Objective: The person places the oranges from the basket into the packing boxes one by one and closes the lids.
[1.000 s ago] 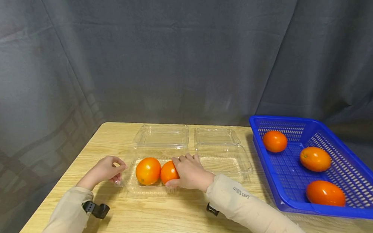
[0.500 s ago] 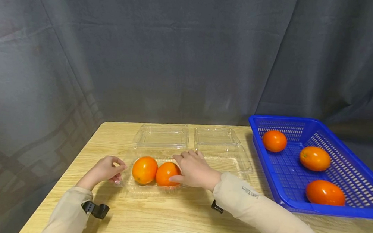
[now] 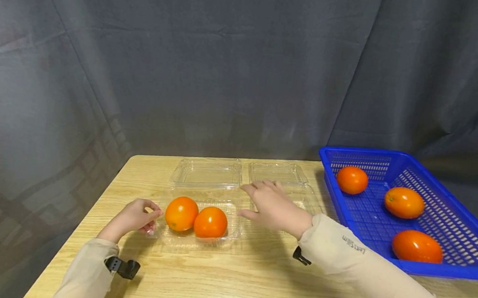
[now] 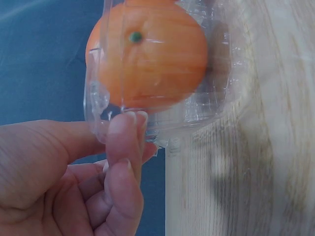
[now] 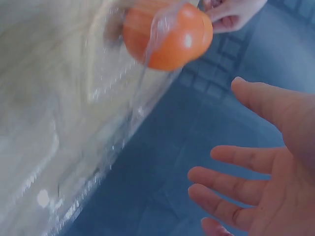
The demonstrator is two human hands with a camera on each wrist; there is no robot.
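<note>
In the head view, my left hand (image 3: 137,217) pinches the left rim of a clear plastic clamshell container (image 3: 234,213). Two oranges sit side by side in it, a left orange (image 3: 181,214) and a right orange (image 3: 210,222). The left wrist view shows the thumb and fingers on the clear rim (image 4: 96,115), close beside an orange (image 4: 152,64) with a green stem spot. My right hand (image 3: 274,206), fingers spread and holding nothing, hovers right of the container. In the right wrist view that hand (image 5: 266,184) is apart from the oranges.
A blue plastic basket (image 3: 447,271) at the right holds three orange fruits, such as the middle one (image 3: 404,203). Behind my right hand lies a second clear container (image 3: 305,196), its raised part (image 3: 277,173) at the back. A dark curtain (image 3: 237,72) hangs behind the table.
My right hand has let go of the right orange and drawn away to the right. Both oranges have shifted slightly left in the container. My left hand stays on the rim.
</note>
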